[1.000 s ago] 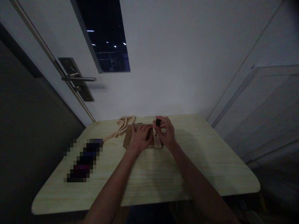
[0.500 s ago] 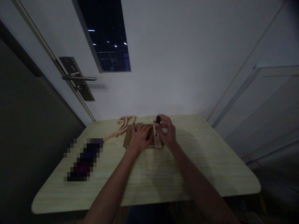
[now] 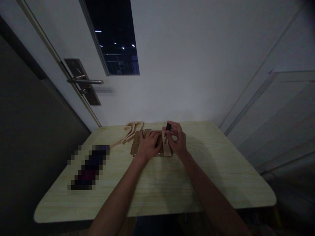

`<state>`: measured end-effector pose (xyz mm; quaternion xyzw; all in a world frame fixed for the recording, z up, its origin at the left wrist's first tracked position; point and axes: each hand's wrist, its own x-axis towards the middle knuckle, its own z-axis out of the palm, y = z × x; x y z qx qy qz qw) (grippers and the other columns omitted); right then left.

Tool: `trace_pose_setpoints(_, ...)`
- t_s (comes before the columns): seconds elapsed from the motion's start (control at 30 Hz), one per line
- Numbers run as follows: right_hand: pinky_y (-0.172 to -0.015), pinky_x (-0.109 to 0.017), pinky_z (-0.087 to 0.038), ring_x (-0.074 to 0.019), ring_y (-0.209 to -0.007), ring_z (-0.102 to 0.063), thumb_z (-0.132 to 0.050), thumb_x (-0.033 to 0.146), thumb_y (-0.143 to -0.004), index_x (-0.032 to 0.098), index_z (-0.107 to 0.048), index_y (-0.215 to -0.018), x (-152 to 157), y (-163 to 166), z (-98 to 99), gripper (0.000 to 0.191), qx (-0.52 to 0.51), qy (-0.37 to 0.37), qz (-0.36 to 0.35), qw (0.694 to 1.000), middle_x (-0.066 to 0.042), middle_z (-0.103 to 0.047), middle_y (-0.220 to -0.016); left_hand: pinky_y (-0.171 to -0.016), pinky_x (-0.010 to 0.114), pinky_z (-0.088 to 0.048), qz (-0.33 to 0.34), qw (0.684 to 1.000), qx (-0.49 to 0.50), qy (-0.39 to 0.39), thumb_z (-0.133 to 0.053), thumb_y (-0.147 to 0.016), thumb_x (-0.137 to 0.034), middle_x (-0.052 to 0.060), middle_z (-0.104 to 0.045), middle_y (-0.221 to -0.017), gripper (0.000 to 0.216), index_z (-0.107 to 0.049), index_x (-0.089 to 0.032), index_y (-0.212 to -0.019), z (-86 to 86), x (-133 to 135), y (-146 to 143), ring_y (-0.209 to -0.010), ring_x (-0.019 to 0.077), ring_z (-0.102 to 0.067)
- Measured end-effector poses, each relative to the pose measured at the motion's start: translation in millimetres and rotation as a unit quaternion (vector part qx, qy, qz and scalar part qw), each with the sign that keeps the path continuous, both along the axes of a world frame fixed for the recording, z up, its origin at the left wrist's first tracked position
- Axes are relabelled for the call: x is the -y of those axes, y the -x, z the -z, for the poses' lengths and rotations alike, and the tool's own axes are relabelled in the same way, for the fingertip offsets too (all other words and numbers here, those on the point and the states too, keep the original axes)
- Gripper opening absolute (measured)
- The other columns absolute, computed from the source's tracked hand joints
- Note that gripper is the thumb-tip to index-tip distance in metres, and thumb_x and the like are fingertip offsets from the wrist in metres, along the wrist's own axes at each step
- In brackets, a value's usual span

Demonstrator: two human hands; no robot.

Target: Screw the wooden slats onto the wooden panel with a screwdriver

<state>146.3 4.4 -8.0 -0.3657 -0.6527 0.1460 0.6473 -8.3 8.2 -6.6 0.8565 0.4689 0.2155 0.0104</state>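
Observation:
On the table lies a brown board (image 3: 135,145) with small holes and an uneven left edge. My left hand (image 3: 149,145) rests on it, fingers spread, holding nothing. A pale wooden strip (image 3: 167,150) stretches across the board's right end. Beside that strip, my right hand (image 3: 178,140) is closed on a small screwdriver (image 3: 168,126) with a black handle. Its thin shaft points down at the strip; whether the tip touches is too dark to tell.
Curved wooden pieces (image 3: 129,130) lie left of and behind the board. A pixelated dark object (image 3: 90,168) is on the left of the table (image 3: 157,193). A white door with a metal handle (image 3: 88,81) rises behind the table.
The screwdriver's handle tilts slightly more to the right, and my right fingers have shifted a little around it. My left hand stays on the board. The whole view has moved slightly.

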Motion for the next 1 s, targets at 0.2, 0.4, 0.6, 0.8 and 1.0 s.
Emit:
trace_pose_setpoints(0.2,-0.055,-0.024,-0.055,-0.0107,-0.06,-0.063,-0.066,0.031,-0.083,0.025,-0.058,-0.111,-5.9,-0.6,0.7,0.03,0.004,-0.014,0.075,0.997,0.0,-0.069,-0.085,-0.111,0.067,-0.014,-0.008,1.0,-0.008,0.013,-0.046,-0.091,-0.035,0.006,-0.056,-0.134,0.038,-0.049,-0.026,-0.128,-0.4,-0.1,0.3,-0.129,0.028,-0.042)
trace_pose_setpoints(0.4,-0.066,-0.026,-0.058,-0.0138,-0.081,-0.069,-0.051,0.03,-0.092,0.024,-0.056,-0.117,-0.7,-3.7,-2.6,0.026,0.0,-0.02,0.014,1.0,-0.005,-0.07,-0.098,-0.113,0.064,-0.011,-0.004,1.0,-0.004,0.003,-0.046,-0.092,-0.035,0.006,-0.057,-0.133,0.036,-0.05,-0.026,-0.126,-1.1,0.1,0.1,-0.129,0.0265,-0.044)
trace_pose_setpoints(0.6,-0.071,-0.03,-0.06,-0.0153,-0.082,-0.071,-0.052,0.033,-0.093,0.024,-0.052,-0.119,-1.3,-1.6,-1.4,0.028,-0.014,-0.008,-0.016,1.0,-0.006,-0.07,-0.102,-0.112,0.066,-0.012,-0.005,1.0,-0.003,0.0,-0.046,-0.092,-0.036,0.005,-0.057,-0.133,0.036,-0.049,-0.026,-0.127,1.0,-0.7,0.7,-0.129,0.0272,-0.043)
trace_pose_setpoints(0.8,-0.058,-0.027,-0.058,-0.0143,-0.073,-0.067,-0.062,0.033,-0.086,0.026,-0.054,-0.112,-7.9,1.7,4.0,0.028,-0.021,-0.018,0.046,0.999,-0.005,-0.067,-0.101,-0.111,0.066,-0.014,-0.004,1.0,-0.003,-0.005,-0.046,-0.092,-0.036,0.005,-0.057,-0.134,0.036,-0.05,-0.026,-0.126,3.3,-1.9,0.8,-0.129,0.0283,-0.043)
trace_pose_setpoints(1.0,-0.063,-0.028,-0.058,-0.015,-0.08,-0.066,-0.055,0.032,-0.09,0.026,-0.053,-0.115,-2.6,-1.0,2.5,0.026,-0.007,-0.015,0.019,1.0,-0.006,-0.065,-0.104,-0.111,0.067,-0.014,-0.003,1.0,-0.002,0.005,-0.045,-0.092,-0.036,0.006,-0.056,-0.134,0.036,-0.049,-0.026,-0.127,0.4,-0.5,0.2,-0.129,0.0278,-0.043)
